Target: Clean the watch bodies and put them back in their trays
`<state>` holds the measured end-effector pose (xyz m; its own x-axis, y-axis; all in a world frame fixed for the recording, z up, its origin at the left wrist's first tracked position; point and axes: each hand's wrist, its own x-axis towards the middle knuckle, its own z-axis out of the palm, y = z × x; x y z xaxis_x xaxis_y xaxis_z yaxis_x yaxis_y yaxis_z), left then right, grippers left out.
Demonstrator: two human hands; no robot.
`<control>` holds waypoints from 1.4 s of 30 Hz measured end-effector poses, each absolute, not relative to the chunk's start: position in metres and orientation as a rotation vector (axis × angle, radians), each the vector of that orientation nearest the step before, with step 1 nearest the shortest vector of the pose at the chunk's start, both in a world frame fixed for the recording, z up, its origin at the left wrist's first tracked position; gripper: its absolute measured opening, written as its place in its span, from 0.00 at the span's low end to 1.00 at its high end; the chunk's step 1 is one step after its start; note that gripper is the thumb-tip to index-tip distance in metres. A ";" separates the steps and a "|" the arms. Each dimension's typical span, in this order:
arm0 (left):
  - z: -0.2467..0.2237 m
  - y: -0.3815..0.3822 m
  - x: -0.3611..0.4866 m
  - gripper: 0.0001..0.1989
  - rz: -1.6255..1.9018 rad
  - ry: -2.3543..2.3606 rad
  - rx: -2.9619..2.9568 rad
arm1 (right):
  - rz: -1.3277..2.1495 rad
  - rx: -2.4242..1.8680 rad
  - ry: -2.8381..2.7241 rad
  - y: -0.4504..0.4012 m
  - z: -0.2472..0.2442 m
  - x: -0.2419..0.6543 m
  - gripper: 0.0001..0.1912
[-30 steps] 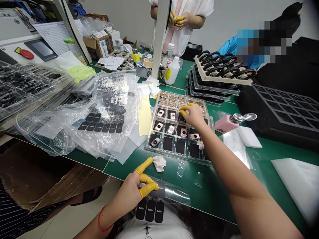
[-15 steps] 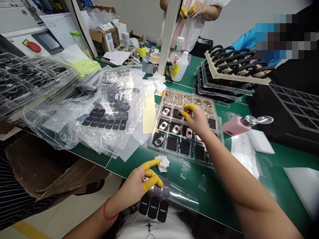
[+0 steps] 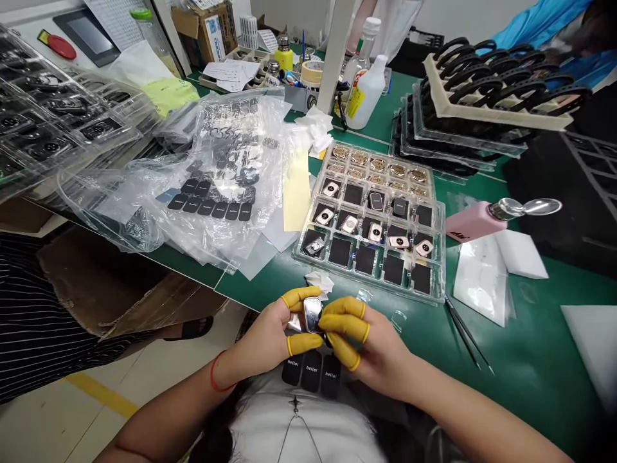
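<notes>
In the head view, we see the left hand [image 3: 263,337] and right hand [image 3: 361,341] at lower centre, their yellow-capped fingers [image 3: 344,315] closed from both sides on a small metal watch case [image 3: 312,315], seemingly gripped by its edges. Above them lies a plastic tray [image 3: 369,286] of similar cases [image 3: 349,224]; tweezers [image 3: 467,334] lie at lower right.

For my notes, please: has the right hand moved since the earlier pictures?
Yes. The right hand came back toward the person, from over the plastic tray to below its near edge, at the metal watch case.
</notes>
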<state>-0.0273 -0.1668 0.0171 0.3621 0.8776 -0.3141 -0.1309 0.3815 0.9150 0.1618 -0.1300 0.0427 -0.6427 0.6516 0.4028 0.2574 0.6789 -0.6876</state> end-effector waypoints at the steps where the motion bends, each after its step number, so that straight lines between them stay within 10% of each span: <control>1: 0.019 -0.168 -0.027 0.30 0.782 0.986 1.010 | 0.859 -0.777 -2.181 -0.129 0.044 0.162 0.09; 8: 0.020 -0.180 -0.023 0.35 0.762 1.005 1.125 | 1.197 -1.132 -2.046 -0.125 0.044 0.154 0.06; 29: 0.014 -0.188 -0.035 0.30 0.648 1.052 0.965 | 0.318 -1.135 -2.326 -0.115 0.029 0.190 0.07; 42: 0.017 -0.188 -0.041 0.32 0.638 1.213 1.021 | 0.563 -1.063 -2.420 -0.106 0.009 0.141 0.06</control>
